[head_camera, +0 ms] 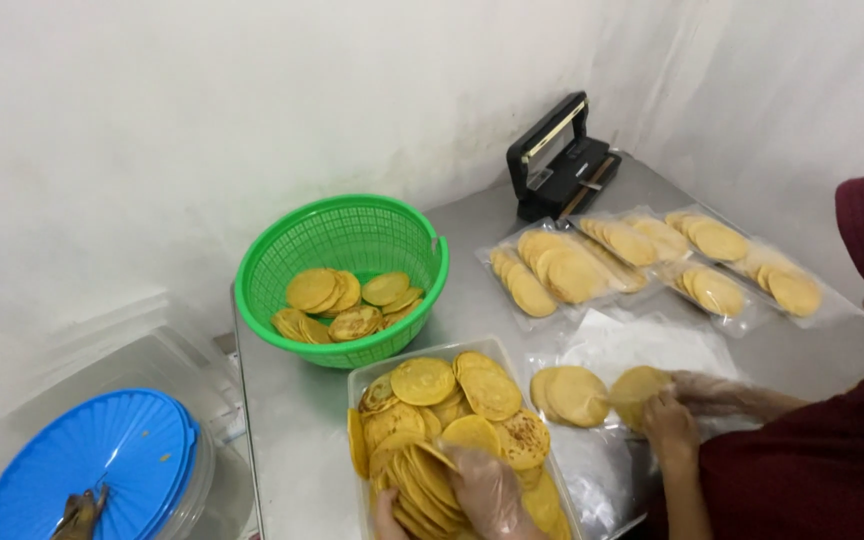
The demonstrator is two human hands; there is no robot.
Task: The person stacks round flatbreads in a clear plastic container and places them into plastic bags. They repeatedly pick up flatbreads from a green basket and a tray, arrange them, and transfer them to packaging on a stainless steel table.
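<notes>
Nearest, at 6 o'clock: right hand [487, 495] in a thin clear glove, fingers curled over round yellow crackers [422, 380] standing on edge in a clear tray [355, 378]. It looks like a loose hold on a few. Left hand [382, 515] is mostly cut off at the frame edge, so I can't tell its fingers' state. Steel bench [292, 430] carries everything. Blue round lid [92, 450] sits on a clear tub [207, 470] at 8 o'clock, off the bench. Green mesh basket [252, 262] at 11 o'clock is partly filled with more crackers. Filled clear bags [572, 270] lie in a row from 1 to 3 o'clock, touching each other. Black sealer [562, 155] is at 1 o'clock by the wall, lid up. At 4 o'clock a co-worker's hands [667, 420] pinch one cracker [637, 385] beside a half-filled bag [572, 395]. Judged progress: several bags are done, while the tray is still heaped and the basket not empty, so plenty is left.
</notes>
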